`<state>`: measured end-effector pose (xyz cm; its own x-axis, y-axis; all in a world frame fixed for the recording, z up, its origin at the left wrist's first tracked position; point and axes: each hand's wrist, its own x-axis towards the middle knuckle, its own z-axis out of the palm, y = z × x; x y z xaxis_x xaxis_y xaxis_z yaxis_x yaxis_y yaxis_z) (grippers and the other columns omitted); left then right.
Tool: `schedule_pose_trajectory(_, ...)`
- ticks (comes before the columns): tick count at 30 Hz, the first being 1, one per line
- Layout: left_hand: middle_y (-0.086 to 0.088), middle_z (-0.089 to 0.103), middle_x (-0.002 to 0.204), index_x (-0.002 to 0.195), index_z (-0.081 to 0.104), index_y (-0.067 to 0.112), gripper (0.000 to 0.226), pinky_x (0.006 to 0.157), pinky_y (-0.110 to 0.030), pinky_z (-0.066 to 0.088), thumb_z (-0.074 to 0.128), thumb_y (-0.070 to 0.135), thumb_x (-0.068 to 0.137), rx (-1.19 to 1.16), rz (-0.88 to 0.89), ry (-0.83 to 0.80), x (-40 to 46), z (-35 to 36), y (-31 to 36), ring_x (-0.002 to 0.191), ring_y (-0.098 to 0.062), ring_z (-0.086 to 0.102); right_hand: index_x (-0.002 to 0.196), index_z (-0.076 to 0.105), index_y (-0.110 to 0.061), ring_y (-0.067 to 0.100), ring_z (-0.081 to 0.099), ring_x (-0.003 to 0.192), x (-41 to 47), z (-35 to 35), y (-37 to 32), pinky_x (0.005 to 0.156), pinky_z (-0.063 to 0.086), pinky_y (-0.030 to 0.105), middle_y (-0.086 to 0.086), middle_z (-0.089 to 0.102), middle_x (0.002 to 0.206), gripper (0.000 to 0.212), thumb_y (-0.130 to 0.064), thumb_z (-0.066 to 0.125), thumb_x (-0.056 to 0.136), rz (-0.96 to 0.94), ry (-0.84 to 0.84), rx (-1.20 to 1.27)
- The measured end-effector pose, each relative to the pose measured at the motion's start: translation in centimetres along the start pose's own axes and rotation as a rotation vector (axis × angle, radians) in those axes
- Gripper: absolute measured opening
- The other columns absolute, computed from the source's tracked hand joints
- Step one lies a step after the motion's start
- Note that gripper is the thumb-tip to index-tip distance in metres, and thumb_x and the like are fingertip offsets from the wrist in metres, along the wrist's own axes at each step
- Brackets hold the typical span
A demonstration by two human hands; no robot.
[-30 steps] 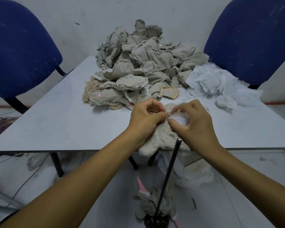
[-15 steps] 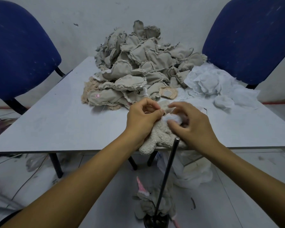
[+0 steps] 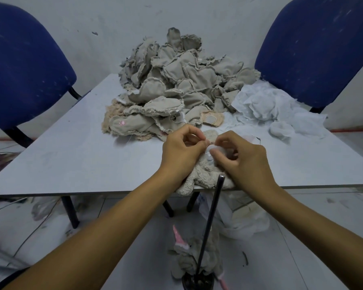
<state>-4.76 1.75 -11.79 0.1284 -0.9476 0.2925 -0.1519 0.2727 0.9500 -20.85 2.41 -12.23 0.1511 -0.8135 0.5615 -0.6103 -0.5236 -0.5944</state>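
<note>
Two hands work close together at the near edge of the table (image 3: 71, 164), almost touching. Our left hand (image 3: 182, 151) pinches the fabric of the fuzzy cream plush toy skin (image 3: 203, 176). It seems to be holding the rim of an opening, though the fingers hide the seam itself. Our right hand (image 3: 245, 162) pinches a wad of white stuffing (image 3: 211, 147) and holds it against the skin, right between the two thumbs.

The skin lies under and between both hands. Its long axis runs from the far side back toward us, and one limb droops over the table edge below our left wrist. We judge that the wad must be fed in along that axis, toward us, by the right hand. The black rod (image 3: 210, 222) stands upright just in front of the skin, nearer the right hand.
</note>
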Motion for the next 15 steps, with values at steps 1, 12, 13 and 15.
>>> schedule_pose_trajectory(1, 0.011, 0.065, 0.063, 0.07, 0.064, 0.028, 0.029, 0.065, -0.028, 0.052, 0.076, 0.004, 0.079, 0.004, 0.0, 0.004, 0.02, 0.03, -0.01, 0.065, -0.005, 0.061, 0.094, 0.069, -0.021, 0.006, 0.062, 0.075, 0.08, 0.0, 0.16, 0.071, 0.048, 0.018, -0.009, 0.069, 0.086, 0.015, -0.027, 0.078, 0.083, -0.002, 0.028, -0.026)
schedule_pose_trajectory(12, 0.009, 0.065, 0.064, 0.07, 0.065, 0.028, 0.028, 0.063, -0.028, 0.052, 0.077, 0.005, 0.079, -0.005, -0.024, 0.029, 0.01, 0.21, 0.01, 0.063, -0.008, 0.062, 0.099, 0.074, -0.02, 0.013, 0.058, 0.084, 0.08, 0.53, -0.01, 0.07, 0.05, 0.036, -0.006, 0.055, 0.096, 0.018, -0.031, 0.073, 0.085, -0.029, -0.069, -0.045)
schedule_pose_trajectory(13, 0.009, 0.065, 0.064, 0.07, 0.065, 0.029, 0.028, 0.062, -0.027, 0.051, 0.077, 0.005, 0.079, -0.007, -0.028, 0.034, 0.02, 0.21, 0.02, 0.063, -0.008, 0.061, 0.1, 0.074, -0.021, 0.013, 0.058, 0.083, 0.11, 0.44, 0.0, 0.07, 0.051, 0.038, -0.007, 0.055, 0.097, 0.021, -0.033, 0.074, 0.083, -0.025, -0.084, -0.033)
schedule_pose_trajectory(15, 0.008, 0.065, 0.064, 0.069, 0.065, 0.03, 0.029, 0.063, -0.028, 0.052, 0.078, 0.006, 0.079, 0.0, -0.026, 0.037, -0.01, 0.27, 0.05, 0.064, -0.008, 0.062, 0.1, 0.074, -0.022, 0.013, 0.059, 0.082, 0.18, 0.33, 0.12, 0.07, 0.051, 0.036, -0.007, 0.057, 0.096, 0.022, -0.033, 0.074, 0.081, -0.025, -0.091, -0.025)
